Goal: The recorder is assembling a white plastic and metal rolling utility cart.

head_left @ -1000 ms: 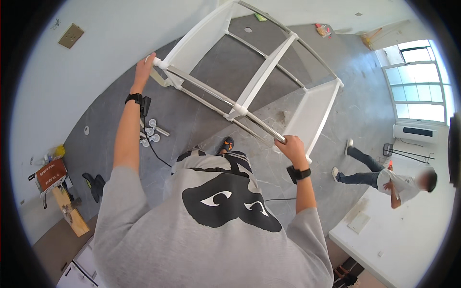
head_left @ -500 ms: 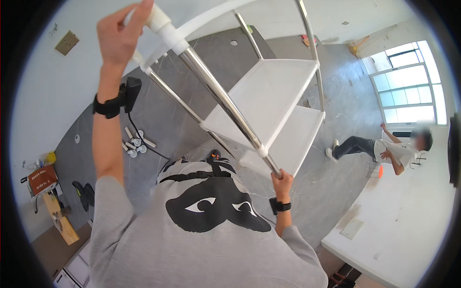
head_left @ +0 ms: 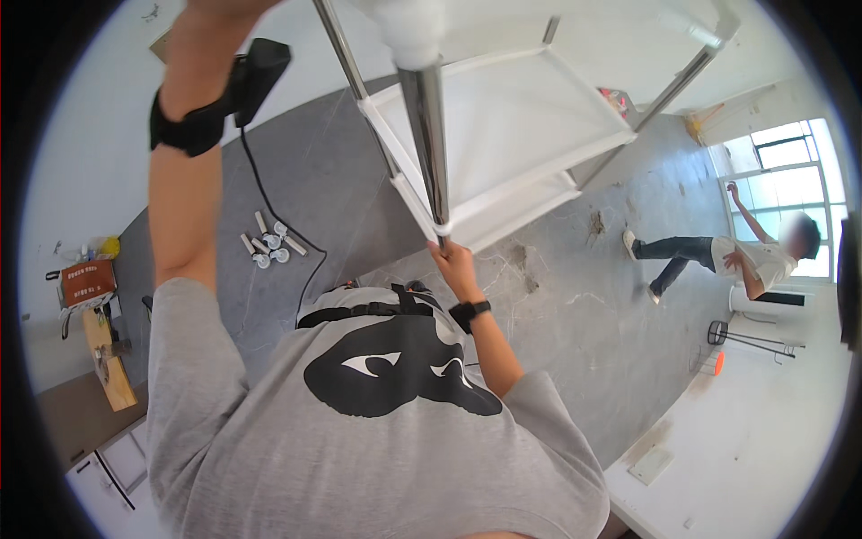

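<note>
Right hand [head_left: 456,269] clasps a shiny cylindrical metal pole [head_left: 426,135], white rectangular shelf [head_left: 512,117] beyond it; left hand [head_left: 232,7] cropped, cannot tell its grip.

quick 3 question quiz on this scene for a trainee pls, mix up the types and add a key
1. What does the person's bare right hand grip?
a) the long black cable
b) the shiny silver metal tube
c) the reddish-brown box
2. True or false: the group of whitish-wheeled casters with pale stems lies on the grey marbled floor.
3. Is the whole of the bare left hand in view? Say why or why not.

Key: 1. b; 2. True; 3. No, the picture's top edge cuts it off.
</note>
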A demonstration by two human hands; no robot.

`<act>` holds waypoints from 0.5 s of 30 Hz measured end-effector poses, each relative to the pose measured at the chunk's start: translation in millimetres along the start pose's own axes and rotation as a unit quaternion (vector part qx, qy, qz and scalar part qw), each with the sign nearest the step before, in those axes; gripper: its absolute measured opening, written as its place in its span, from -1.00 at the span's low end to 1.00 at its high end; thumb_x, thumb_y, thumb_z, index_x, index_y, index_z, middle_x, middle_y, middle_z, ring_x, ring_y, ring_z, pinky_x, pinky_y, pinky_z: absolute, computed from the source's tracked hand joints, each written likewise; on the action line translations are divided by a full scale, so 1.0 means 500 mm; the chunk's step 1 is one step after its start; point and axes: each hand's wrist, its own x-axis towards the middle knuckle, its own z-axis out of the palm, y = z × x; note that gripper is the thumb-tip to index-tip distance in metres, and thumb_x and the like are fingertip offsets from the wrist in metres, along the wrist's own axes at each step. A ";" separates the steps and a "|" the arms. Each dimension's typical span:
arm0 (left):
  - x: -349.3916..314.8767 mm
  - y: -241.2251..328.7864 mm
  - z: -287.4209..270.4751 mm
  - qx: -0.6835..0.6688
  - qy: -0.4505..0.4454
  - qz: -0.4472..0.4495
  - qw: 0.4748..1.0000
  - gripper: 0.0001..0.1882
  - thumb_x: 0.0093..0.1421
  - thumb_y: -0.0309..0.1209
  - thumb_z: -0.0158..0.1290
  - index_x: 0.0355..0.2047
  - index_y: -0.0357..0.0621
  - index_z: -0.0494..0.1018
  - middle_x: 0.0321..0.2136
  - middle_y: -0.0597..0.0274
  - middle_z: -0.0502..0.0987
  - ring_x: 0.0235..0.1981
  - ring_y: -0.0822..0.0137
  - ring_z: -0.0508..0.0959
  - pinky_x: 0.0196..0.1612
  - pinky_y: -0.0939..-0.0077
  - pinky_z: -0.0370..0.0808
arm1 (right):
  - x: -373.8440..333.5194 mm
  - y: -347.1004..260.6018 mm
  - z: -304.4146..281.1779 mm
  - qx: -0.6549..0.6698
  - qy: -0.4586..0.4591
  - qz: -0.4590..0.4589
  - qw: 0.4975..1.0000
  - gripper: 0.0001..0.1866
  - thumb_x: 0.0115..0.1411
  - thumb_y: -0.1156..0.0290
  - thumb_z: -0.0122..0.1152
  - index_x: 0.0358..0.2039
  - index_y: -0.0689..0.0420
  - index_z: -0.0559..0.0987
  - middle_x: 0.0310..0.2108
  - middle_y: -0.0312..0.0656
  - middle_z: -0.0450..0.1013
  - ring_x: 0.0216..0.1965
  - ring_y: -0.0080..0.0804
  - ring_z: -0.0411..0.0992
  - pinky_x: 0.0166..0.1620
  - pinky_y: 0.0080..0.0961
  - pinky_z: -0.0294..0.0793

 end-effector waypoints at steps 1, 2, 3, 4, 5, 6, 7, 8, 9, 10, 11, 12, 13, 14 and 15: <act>0.015 0.015 0.052 0.013 0.066 0.089 0.994 -0.78 0.04 -0.43 0.03 -0.72 -0.17 0.42 -0.85 0.32 0.36 -0.86 0.46 0.23 -0.75 0.52 0.10 | 0.021 -0.008 0.024 0.006 -0.027 0.007 1.000 -0.54 0.13 0.10 0.31 -0.60 0.26 0.42 -0.69 0.00 0.33 -0.65 -0.13 0.27 -0.49 -0.27 0.29; 0.028 0.032 0.048 0.059 0.009 0.120 0.991 -0.78 -0.01 -0.45 0.00 -0.77 -0.13 0.35 -0.87 0.32 0.31 -0.87 0.45 0.19 -0.76 0.52 0.08 | 0.036 -0.019 0.050 0.007 -0.030 -0.006 1.000 -0.54 0.13 0.10 0.31 -0.60 0.26 0.42 -0.69 0.00 0.33 -0.65 -0.13 0.27 -0.49 -0.27 0.29; 0.040 0.053 0.040 0.105 -0.050 0.150 0.982 -0.78 -0.07 -0.48 -0.02 -0.81 -0.09 0.29 -0.89 0.33 0.26 -0.87 0.45 0.16 -0.76 0.52 0.06 | 0.052 -0.033 0.077 0.005 -0.074 0.007 0.997 -0.52 0.13 0.07 0.31 -0.61 0.25 0.42 -0.68 -0.04 0.36 -0.63 -0.12 0.30 -0.47 -0.27 0.32; 0.033 0.073 0.047 0.152 -0.085 0.114 0.978 -0.79 -0.11 -0.49 -0.05 -0.83 -0.08 0.26 -0.89 0.32 0.24 -0.87 0.43 0.15 -0.75 0.51 0.06 | 0.078 -0.035 0.106 0.002 -0.112 0.021 0.993 -0.49 0.13 0.04 0.32 -0.62 0.24 0.42 -0.68 -0.07 0.38 -0.62 -0.12 0.33 -0.45 -0.27 0.34; 0.018 0.090 0.058 0.198 -0.118 0.079 0.970 -0.80 -0.16 -0.50 -0.07 -0.85 -0.07 0.23 -0.90 0.31 0.21 -0.86 0.41 0.15 -0.74 0.51 0.06 | 0.100 -0.038 0.135 0.002 -0.108 0.007 0.994 -0.49 0.13 0.04 0.32 -0.62 0.24 0.42 -0.68 -0.07 0.38 -0.62 -0.12 0.33 -0.45 -0.27 0.34; 0.009 0.100 0.069 0.198 -0.114 0.090 0.969 -0.80 -0.16 -0.50 -0.07 -0.85 -0.07 0.23 -0.90 0.31 0.21 -0.86 0.41 0.15 -0.74 0.51 0.06 | 0.115 -0.017 0.167 0.025 -0.111 0.020 0.993 -0.50 0.12 0.02 0.31 -0.60 0.25 0.44 -0.64 -0.07 0.42 -0.56 -0.11 0.38 -0.41 -0.26 0.37; 0.012 0.118 0.062 0.182 -0.123 0.078 0.972 -0.79 -0.14 -0.49 -0.05 -0.84 -0.07 0.25 -0.89 0.31 0.21 -0.85 0.40 0.16 -0.71 0.51 0.10 | 0.126 -0.010 0.199 0.047 -0.123 0.024 0.991 -0.50 0.11 0.01 0.31 -0.58 0.25 0.47 -0.60 -0.07 0.46 -0.51 -0.10 0.43 -0.36 -0.25 0.40; 0.015 0.123 0.068 0.160 -0.127 0.070 0.976 -0.78 -0.12 -0.48 -0.04 -0.84 -0.08 0.26 -0.89 0.31 0.21 -0.84 0.38 0.17 -0.68 0.51 0.13 | 0.147 0.002 0.218 0.044 -0.113 0.013 0.992 -0.50 0.11 0.01 0.31 -0.58 0.25 0.47 -0.60 -0.07 0.46 -0.51 -0.10 0.43 -0.36 -0.25 0.40; 0.007 0.118 0.077 0.161 -0.119 0.082 0.976 -0.78 -0.12 -0.48 -0.04 -0.84 -0.08 0.26 -0.89 0.31 0.21 -0.84 0.38 0.17 -0.68 0.51 0.13 | 0.167 0.019 0.231 0.032 -0.095 -0.013 0.995 -0.51 0.09 0.01 0.32 -0.53 0.26 0.50 -0.53 -0.04 0.49 -0.45 -0.09 0.46 -0.32 -0.24 0.42; -0.010 0.118 0.074 0.176 -0.084 0.081 0.977 -0.77 -0.10 -0.45 -0.01 -0.84 -0.08 0.29 -0.88 0.29 0.21 -0.82 0.38 0.20 -0.65 0.50 0.15 | 0.173 0.025 0.240 0.022 -0.086 -0.041 0.995 -0.52 0.08 0.01 0.32 -0.47 0.28 0.54 -0.47 -0.01 0.53 -0.39 -0.08 0.49 -0.28 -0.24 0.44; -0.022 0.114 0.062 0.190 -0.048 0.078 0.978 -0.76 -0.09 -0.42 0.02 -0.84 -0.09 0.31 -0.88 0.27 0.21 -0.80 0.38 0.22 -0.62 0.50 0.17 | 0.170 0.030 0.236 0.019 -0.087 -0.050 0.995 -0.52 0.08 0.01 0.32 -0.47 0.28 0.54 -0.47 -0.01 0.53 -0.39 -0.08 0.49 -0.28 -0.24 0.44; -0.026 0.108 0.047 0.158 -0.027 0.129 0.979 -0.73 0.07 -0.27 0.00 -0.66 -0.14 0.49 -0.75 0.22 0.38 -0.73 0.38 0.33 -0.57 0.50 0.29 | 0.162 0.041 0.220 -0.004 -0.078 -0.080 0.994 -0.52 0.06 0.03 0.33 -0.42 0.29 0.55 -0.42 0.01 0.54 -0.35 -0.06 0.50 -0.24 -0.23 0.45; -0.045 0.111 0.041 0.159 -0.020 0.132 0.978 -0.73 0.07 -0.27 0.00 -0.66 -0.14 0.49 -0.75 0.22 0.38 -0.73 0.38 0.33 -0.57 0.50 0.29 | 0.161 0.055 0.195 -0.029 -0.068 -0.107 0.992 -0.51 0.05 0.04 0.33 -0.37 0.31 0.57 -0.38 0.03 0.55 -0.30 -0.04 0.50 -0.20 -0.22 0.46; -0.100 0.123 0.031 0.196 0.057 0.033 0.978 -0.72 0.14 -0.22 0.06 -0.38 -0.23 0.46 -0.51 0.18 0.43 -0.47 0.37 0.39 -0.34 0.47 0.32 | 0.149 0.019 0.149 -0.028 -0.149 -0.068 0.986 -0.57 0.08 0.11 0.32 -0.36 0.30 0.58 -0.38 0.02 0.55 -0.31 -0.12 0.52 -0.21 -0.28 0.47; -0.148 0.149 0.008 0.243 0.132 -0.063 0.959 -0.56 0.20 -0.18 0.12 -0.09 -0.32 0.44 -0.27 0.15 0.49 -0.22 0.35 0.45 -0.12 0.45 0.36 | 0.124 -0.093 0.073 -0.029 -0.237 -0.039 0.970 -0.63 0.11 0.17 0.30 -0.36 0.29 0.58 -0.39 0.01 0.55 -0.31 -0.20 0.53 -0.22 -0.33 0.48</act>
